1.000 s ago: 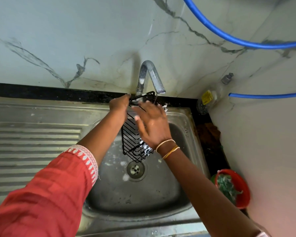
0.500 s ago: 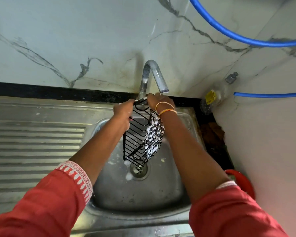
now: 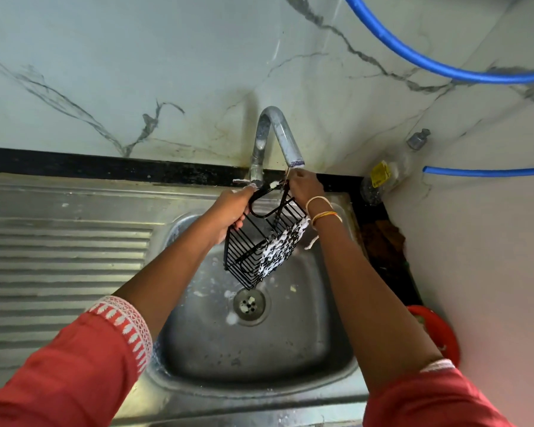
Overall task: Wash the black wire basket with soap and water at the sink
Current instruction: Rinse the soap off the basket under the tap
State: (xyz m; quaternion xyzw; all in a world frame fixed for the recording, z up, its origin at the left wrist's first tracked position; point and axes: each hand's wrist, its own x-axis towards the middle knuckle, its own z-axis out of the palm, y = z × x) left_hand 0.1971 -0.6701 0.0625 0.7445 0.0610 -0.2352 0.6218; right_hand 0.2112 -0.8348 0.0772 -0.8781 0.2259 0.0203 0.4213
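Observation:
The black wire basket (image 3: 250,257) hangs tilted over the steel sink (image 3: 259,392), just under the tap (image 3: 275,131). White soap foam covers its right side. My left hand (image 3: 232,211) grips the basket's upper left edge by the curved hook wire. My right hand (image 3: 304,188) is at the basket's top right, right below the tap's spout, with its fingers curled round the top wire. I see no water stream. Foam flecks lie around the drain (image 3: 249,305).
A ribbed steel drainboard (image 3: 59,257) runs to the left of the basin. A clear bottle with a yellow label (image 3: 389,171) stands in the right corner. A red bowl (image 3: 438,334) sits low on the right. Blue hoses (image 3: 413,60) cross the marble wall.
My right hand has moved from the basket's front face up to its top under the spout, which uncovers the foamy side. My left hand keeps its hold.

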